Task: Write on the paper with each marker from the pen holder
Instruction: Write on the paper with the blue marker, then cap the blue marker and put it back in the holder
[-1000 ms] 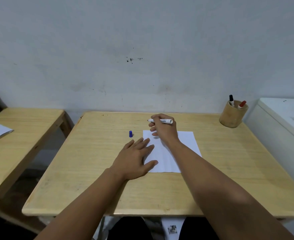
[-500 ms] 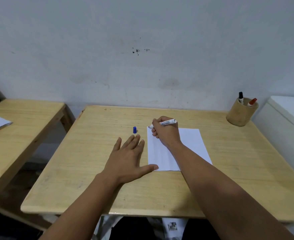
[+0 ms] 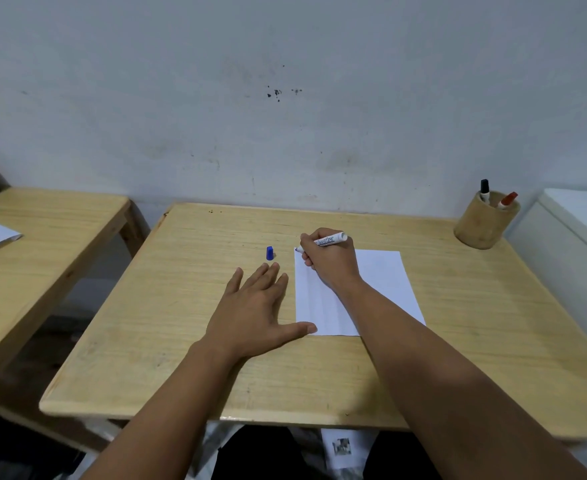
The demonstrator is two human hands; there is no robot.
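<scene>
Head view: the marker (image 3: pixel 326 241) is clamped in the fingers of the right hand (image 3: pixel 330 263), uncapped, its white barrel slanting from the butt end up and to the right down to the tip at the lower left. The tip is set at the far left corner of the paper (image 3: pixel 382 282); whether it touches the sheet cannot be told. No ink can be made out on the paper, so the writing with this first marker is judged to be only starting.

From that corner the blank sheet extends rightward and toward the person, so the coming stroke is judged to run to the right, away from the tip, with the barrel's tilt kept as it is. The right hand is the one on the work.

The left hand (image 3: pixel 254 313) is laid flat on the table (image 3: pixel 167 323) beside the paper, fingers spread apart and gripping nothing, with only the thumb pressed on the sheet's near left corner. The blue cap (image 3: pixel 270 253) stands upright on the wood just beyond the left fingertips, apart from the paper.

At the far right corner the pen holder (image 3: pixel 482 226) is seen with a black-capped marker (image 3: pixel 485 190) and a red-capped marker (image 3: pixel 507 199) inside, both judged yet to be used.
</scene>
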